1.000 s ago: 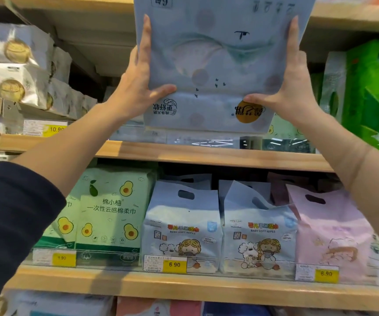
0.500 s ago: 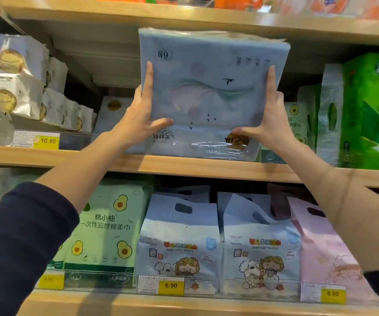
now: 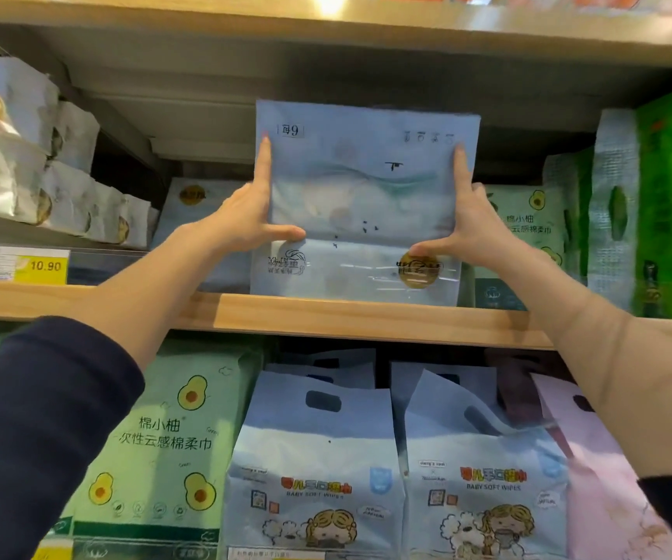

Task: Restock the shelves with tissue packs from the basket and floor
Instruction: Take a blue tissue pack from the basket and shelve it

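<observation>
Blue tissue pack point(image 3: 360, 196) upright, upside-down

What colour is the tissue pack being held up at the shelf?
Pale blue tissue pack with a gold round seal, in the head view.

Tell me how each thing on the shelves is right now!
Blue pack: upside down, upright on the wooden shelf, held by both sides.
Left hand: gripping the pack's left edge.
Right hand: gripping its right edge.
Wipes bags: standing on the shelf below.
Avocado pack: standing, front out.
</observation>
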`<action>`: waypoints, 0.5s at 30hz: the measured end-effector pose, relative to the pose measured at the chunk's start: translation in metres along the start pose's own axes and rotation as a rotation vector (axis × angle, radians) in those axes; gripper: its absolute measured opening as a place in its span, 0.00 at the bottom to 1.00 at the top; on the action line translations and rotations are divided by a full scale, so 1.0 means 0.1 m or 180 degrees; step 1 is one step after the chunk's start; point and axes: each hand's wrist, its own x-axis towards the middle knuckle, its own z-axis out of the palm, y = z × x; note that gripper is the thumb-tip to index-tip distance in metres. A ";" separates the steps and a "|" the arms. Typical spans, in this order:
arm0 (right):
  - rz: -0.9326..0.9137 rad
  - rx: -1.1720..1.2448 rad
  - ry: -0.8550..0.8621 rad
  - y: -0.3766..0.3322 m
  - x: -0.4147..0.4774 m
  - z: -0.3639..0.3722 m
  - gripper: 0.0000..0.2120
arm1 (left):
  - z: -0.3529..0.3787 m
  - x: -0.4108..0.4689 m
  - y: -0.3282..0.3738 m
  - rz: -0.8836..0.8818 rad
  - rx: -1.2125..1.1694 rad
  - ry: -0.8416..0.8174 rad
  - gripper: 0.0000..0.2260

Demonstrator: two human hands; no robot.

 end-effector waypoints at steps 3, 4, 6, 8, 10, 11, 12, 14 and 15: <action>0.0151 -0.0202 -0.0287 0.08 0.10 0.06 0.64 | 0.05 0.11 -0.03 -0.0288 0.0156 -0.0280 0.55; 0.0154 -0.0325 -0.0365 0.11 0.15 0.08 0.64 | 0.07 0.15 -0.04 -0.0354 0.0178 -0.0332 0.55; 0.0153 -0.0489 -0.0533 0.17 0.25 0.12 0.64 | 0.11 0.23 -0.06 -0.0437 0.0219 -0.0435 0.55; 0.0264 -0.0555 -0.0707 0.20 0.32 0.13 0.63 | 0.13 0.31 -0.09 -0.0498 0.0233 -0.0556 0.54; 0.0368 -0.0637 -0.0824 0.20 0.36 0.12 0.62 | 0.14 0.37 -0.12 -0.0572 0.0226 -0.0642 0.54; 0.0416 -0.0671 -0.0876 0.20 0.38 0.12 0.61 | 0.14 0.40 -0.12 -0.0614 0.0206 -0.0659 0.54; 0.0456 -0.0690 -0.0917 0.20 0.40 0.13 0.61 | 0.16 0.42 -0.13 -0.0646 0.0200 -0.0659 0.54; 0.0506 -0.0709 -0.0965 0.20 0.44 0.14 0.61 | 0.19 0.46 -0.13 -0.0713 0.0214 -0.0657 0.54; 0.0516 -0.0734 -0.0979 0.21 0.46 0.14 0.61 | 0.21 0.48 -0.14 -0.0752 0.0202 -0.0669 0.54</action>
